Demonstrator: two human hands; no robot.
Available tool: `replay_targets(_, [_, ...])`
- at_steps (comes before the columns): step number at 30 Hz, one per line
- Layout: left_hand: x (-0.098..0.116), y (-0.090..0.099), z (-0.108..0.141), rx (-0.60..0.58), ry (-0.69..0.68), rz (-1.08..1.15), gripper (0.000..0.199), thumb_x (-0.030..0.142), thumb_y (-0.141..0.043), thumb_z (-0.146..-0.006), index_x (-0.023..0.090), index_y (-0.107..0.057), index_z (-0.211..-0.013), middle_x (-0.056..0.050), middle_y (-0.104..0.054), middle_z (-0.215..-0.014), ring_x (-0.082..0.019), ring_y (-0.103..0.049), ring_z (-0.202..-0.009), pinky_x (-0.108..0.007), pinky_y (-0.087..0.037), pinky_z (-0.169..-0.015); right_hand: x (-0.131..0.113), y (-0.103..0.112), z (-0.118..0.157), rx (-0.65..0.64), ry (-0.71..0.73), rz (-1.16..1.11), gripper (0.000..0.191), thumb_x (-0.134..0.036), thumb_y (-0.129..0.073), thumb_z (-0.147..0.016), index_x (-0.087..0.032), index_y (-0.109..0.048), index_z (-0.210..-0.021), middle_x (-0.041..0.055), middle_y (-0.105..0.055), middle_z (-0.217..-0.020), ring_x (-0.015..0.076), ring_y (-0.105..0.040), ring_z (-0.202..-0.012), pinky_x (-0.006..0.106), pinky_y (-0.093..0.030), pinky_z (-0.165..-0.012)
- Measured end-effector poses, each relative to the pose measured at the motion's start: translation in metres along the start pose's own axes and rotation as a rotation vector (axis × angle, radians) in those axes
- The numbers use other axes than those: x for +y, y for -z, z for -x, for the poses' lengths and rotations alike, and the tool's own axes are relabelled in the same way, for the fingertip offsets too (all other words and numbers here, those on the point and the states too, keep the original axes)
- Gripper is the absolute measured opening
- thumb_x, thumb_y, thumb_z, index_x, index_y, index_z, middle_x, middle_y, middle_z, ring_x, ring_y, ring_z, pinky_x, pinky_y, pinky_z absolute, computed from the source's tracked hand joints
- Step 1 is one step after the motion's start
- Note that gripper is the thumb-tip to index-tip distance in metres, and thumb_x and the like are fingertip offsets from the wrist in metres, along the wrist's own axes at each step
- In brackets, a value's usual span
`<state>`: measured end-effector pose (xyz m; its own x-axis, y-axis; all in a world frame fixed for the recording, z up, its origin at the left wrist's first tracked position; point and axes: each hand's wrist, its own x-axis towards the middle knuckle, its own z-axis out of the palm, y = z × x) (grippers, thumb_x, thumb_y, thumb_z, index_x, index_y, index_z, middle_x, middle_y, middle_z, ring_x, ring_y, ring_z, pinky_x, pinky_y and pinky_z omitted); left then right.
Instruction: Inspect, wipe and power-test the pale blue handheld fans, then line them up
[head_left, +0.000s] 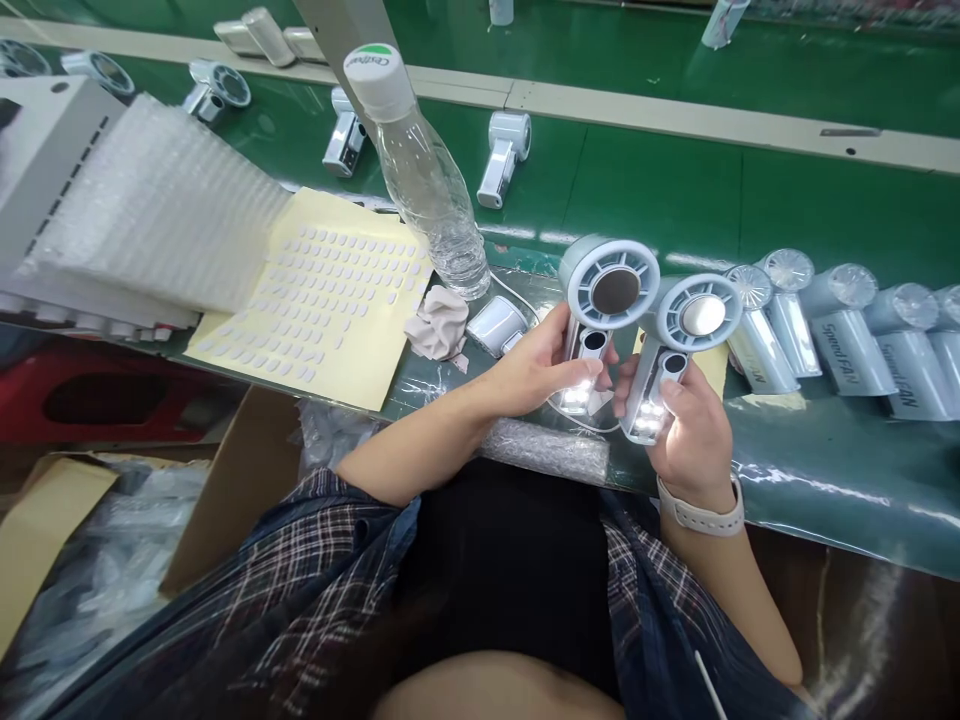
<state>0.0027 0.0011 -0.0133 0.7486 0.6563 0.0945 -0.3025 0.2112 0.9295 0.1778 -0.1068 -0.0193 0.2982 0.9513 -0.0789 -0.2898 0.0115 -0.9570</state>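
My left hand [551, 355] is wrapped around the handle of a light-blue handheld fan [576, 268] with a dark round centre. In my right hand [697, 440] is a second handheld fan [671, 318], its round centre bright and silvery. Both fans stand side by side, heads up and fronts towards me, with lit spots low on their handles. My thumbs rest on the handle fronts, close to the dark oval windows. A white cable [581, 424] loops beneath my hands. Another light-blue fan part [495, 324] lies just left of my left hand.
Several "Speed FAN" fans [851, 350] line up at the right. To the left are a water bottle [431, 170], crumpled tissue [437, 322], a yellow sticker sheet [360, 370] and bubble wrap [150, 200]. More fans [504, 160] lie on the green surface behind. A cardboard box [217, 490] stands below left.
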Motion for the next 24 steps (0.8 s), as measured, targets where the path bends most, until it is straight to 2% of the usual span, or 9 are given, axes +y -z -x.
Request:
replay_targets(4, [-0.005,0.003,-0.002,0.006,-0.010,-0.017,0.055,0.051,-0.086,-0.088,0.023,-0.051,-0.120,-0.009,-0.071,-0.117,-0.024,-0.077,-0.092,-0.040,-0.061,-0.081,0.000,-0.001,-0.001,-0.007,0.012,0.023,0.026,-0.045,-0.073,-0.091,-0.026,-0.069,-0.108,0.0075,-0.074,-0.101,0.0255,-0.071,-0.081,0.043,-0.064,-0.066])
replay_targets(7, [-0.004,0.003,-0.002,0.033,0.008,-0.045,0.057,0.052,-0.086,-0.087,0.022,-0.049,-0.119,-0.010,-0.073,-0.119,-0.026,-0.078,-0.093,-0.041,-0.062,-0.081,0.002,-0.001,-0.002,0.033,0.034,0.025,0.021,-0.041,-0.073,-0.091,-0.025,-0.071,-0.104,0.0067,-0.073,-0.098,0.0228,-0.068,-0.075,0.039,-0.061,-0.061])
replay_targets(9, [-0.002,0.000,-0.002,0.112,0.042,-0.063,0.066,0.049,-0.093,-0.081,0.022,-0.047,-0.119,-0.012,-0.074,-0.120,-0.027,-0.079,-0.099,-0.040,-0.062,-0.083,0.002,0.000,-0.003,0.068,0.044,-0.006,0.020,-0.040,-0.075,-0.091,-0.026,-0.070,-0.104,0.0050,-0.073,-0.094,0.0204,-0.066,-0.070,0.034,-0.057,-0.054])
replay_targets(11, [-0.001,-0.004,-0.002,0.199,0.078,-0.078,0.076,0.047,-0.099,-0.073,0.022,-0.044,-0.120,-0.012,-0.076,-0.117,-0.026,-0.079,-0.096,-0.038,-0.062,-0.080,0.002,0.001,-0.004,0.047,0.023,-0.072,0.027,-0.050,-0.075,-0.094,-0.027,-0.070,-0.106,0.0038,-0.072,-0.091,0.0191,-0.064,-0.065,0.031,-0.052,-0.048])
replay_targets(13, [0.000,-0.008,-0.002,0.220,0.101,-0.059,0.076,0.055,-0.096,-0.075,0.023,-0.041,-0.118,-0.010,-0.078,-0.107,-0.022,-0.078,-0.081,-0.034,-0.061,-0.070,0.000,0.001,-0.006,-0.037,-0.024,-0.143,0.042,-0.068,-0.069,-0.096,-0.027,-0.073,-0.104,0.0040,-0.071,-0.087,0.0178,-0.061,-0.059,0.030,-0.049,-0.044])
replay_targets(16, [-0.001,-0.009,-0.002,0.169,0.088,0.052,0.064,0.072,-0.075,-0.089,0.025,-0.037,-0.113,-0.003,-0.077,-0.092,-0.019,-0.074,-0.062,-0.030,-0.057,-0.056,-0.003,-0.001,-0.006,-0.074,-0.061,-0.193,0.057,-0.079,-0.066,-0.095,-0.025,-0.081,-0.102,0.0075,-0.077,-0.094,0.0220,-0.072,-0.073,0.035,-0.063,-0.058])
replay_targets(19, [-0.002,-0.007,0.001,0.148,0.032,0.118,0.057,0.072,-0.067,-0.093,0.027,-0.038,-0.112,0.000,-0.075,-0.087,-0.020,-0.076,-0.064,-0.032,-0.061,-0.058,-0.006,-0.006,-0.004,-0.036,-0.055,-0.203,0.051,-0.073,-0.071,-0.096,-0.027,-0.085,-0.112,0.0080,-0.082,-0.114,0.0296,-0.078,-0.102,0.043,-0.071,-0.081])
replay_targets(21, [0.000,-0.006,0.003,0.109,-0.001,0.129,0.055,0.070,-0.067,-0.094,0.027,-0.038,-0.113,0.000,-0.075,-0.089,-0.023,-0.078,-0.069,-0.037,-0.064,-0.064,-0.008,-0.008,0.000,-0.036,-0.037,-0.198,0.047,-0.070,-0.072,-0.097,-0.030,-0.084,-0.118,0.0063,-0.083,-0.121,0.0298,-0.079,-0.103,0.045,-0.071,-0.083])
replay_targets(24, [0.003,-0.006,0.006,0.029,-0.027,0.147,0.054,0.069,-0.067,-0.096,0.028,-0.037,-0.114,-0.001,-0.077,-0.095,-0.026,-0.081,-0.076,-0.041,-0.067,-0.070,-0.011,-0.009,0.006,0.001,0.032,-0.178,0.042,-0.061,-0.080,-0.095,-0.029,-0.084,-0.121,0.0045,-0.083,-0.121,0.0266,-0.080,-0.098,0.041,-0.072,-0.082])
